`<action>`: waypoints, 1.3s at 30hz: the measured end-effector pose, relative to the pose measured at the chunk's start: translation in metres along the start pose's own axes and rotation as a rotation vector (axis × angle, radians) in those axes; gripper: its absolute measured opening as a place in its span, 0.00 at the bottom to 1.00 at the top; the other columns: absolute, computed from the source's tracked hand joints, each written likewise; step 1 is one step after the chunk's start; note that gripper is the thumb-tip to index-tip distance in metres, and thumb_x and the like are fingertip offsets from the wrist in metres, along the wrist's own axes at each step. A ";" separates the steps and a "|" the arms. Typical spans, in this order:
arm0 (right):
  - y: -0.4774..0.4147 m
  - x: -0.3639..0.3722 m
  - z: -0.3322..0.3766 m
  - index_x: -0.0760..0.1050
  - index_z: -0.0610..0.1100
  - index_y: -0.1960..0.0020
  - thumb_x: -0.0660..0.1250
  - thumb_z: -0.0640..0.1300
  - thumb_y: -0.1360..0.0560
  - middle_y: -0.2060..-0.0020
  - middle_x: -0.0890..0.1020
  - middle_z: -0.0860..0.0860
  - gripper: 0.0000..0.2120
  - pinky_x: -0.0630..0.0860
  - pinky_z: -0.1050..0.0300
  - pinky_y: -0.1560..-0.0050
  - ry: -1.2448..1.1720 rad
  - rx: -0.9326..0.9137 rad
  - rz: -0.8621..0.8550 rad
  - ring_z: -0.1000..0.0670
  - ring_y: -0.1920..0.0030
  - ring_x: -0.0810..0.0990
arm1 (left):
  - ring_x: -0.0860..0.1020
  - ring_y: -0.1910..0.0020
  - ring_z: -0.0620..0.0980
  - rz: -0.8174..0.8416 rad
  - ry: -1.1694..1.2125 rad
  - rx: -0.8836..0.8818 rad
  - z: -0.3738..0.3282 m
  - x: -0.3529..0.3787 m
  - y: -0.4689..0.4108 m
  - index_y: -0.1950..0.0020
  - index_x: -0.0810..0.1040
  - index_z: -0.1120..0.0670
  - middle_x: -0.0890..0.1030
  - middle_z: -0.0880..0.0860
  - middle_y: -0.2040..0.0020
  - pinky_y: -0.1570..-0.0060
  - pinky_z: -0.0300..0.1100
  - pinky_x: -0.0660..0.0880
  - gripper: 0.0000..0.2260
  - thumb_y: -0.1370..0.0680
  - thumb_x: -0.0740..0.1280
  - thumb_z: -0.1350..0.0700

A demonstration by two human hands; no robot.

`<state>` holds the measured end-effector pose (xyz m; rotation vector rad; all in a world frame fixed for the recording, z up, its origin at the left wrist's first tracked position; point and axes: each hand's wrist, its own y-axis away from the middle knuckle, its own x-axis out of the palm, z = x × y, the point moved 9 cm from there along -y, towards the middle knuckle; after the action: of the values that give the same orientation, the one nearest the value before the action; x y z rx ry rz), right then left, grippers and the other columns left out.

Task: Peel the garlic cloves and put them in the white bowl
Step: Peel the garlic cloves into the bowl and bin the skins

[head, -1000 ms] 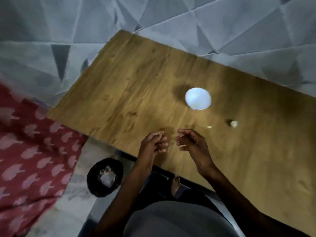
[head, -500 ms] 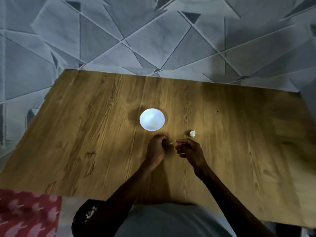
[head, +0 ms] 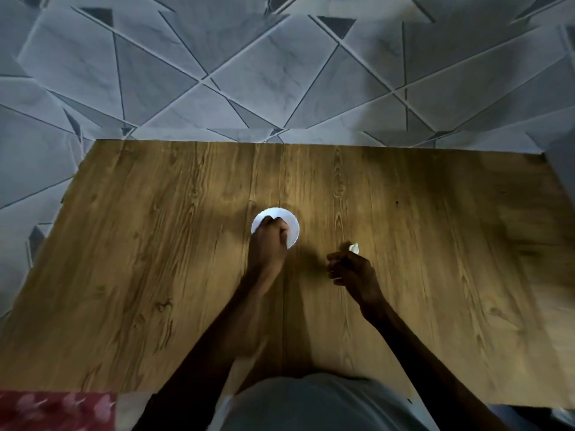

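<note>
The small white bowl (head: 293,223) stands on the wooden table (head: 149,244) near its middle. My left hand (head: 270,244) hovers over the bowl's near-left part with its fingers curled downward. What it grips is hidden, though a small white garlic clove sat at its fingertips a moment before. My right hand (head: 351,270) rests to the right of the bowl, fingers loosely curled, with nothing visible in it. One white garlic piece (head: 354,247) lies on the table just beyond the right hand's knuckles.
A red patterned cloth (head: 56,410) lies at the lower left, below the table's near edge. Grey floor tiles with a triangle pattern (head: 280,73) surround the table on the far side. My torso fills the bottom centre.
The view swung from the left back to the table. My left hand moved forward from beside the right hand to over the white bowl. The right hand stayed near the garlic piece.
</note>
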<state>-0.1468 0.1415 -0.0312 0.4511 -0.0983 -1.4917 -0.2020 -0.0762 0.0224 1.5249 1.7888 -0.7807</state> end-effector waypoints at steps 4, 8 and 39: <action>-0.004 -0.005 0.005 0.80 0.41 0.47 0.62 0.33 0.21 0.56 0.84 0.45 0.10 0.81 0.44 0.56 0.065 -0.027 -0.030 0.44 0.58 0.84 | 0.80 0.48 0.54 0.158 -0.194 -0.161 0.039 0.016 -0.032 0.50 0.84 0.57 0.83 0.54 0.48 0.51 0.41 0.74 0.10 0.24 0.63 0.62; -0.006 -0.019 0.014 0.79 0.41 0.45 0.62 0.33 0.20 0.56 0.84 0.46 0.09 0.81 0.52 0.59 0.125 -0.078 -0.062 0.47 0.58 0.84 | 0.78 0.42 0.54 0.288 -0.211 -0.261 0.056 0.036 -0.038 0.42 0.81 0.58 0.81 0.54 0.43 0.44 0.42 0.73 0.11 0.22 0.65 0.57; -0.034 -0.042 0.017 0.83 0.44 0.54 0.75 0.41 0.28 0.61 0.84 0.56 0.03 0.80 0.66 0.63 0.361 -0.457 0.013 0.60 0.60 0.84 | 0.82 0.52 0.45 0.336 0.435 -0.193 -0.039 0.119 0.036 0.46 0.83 0.56 0.85 0.51 0.51 0.55 0.30 0.77 0.10 0.26 0.74 0.57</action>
<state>-0.1880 0.1786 -0.0190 0.3383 0.5133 -1.3459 -0.1835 0.0310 -0.0492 1.8944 1.7669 -0.1130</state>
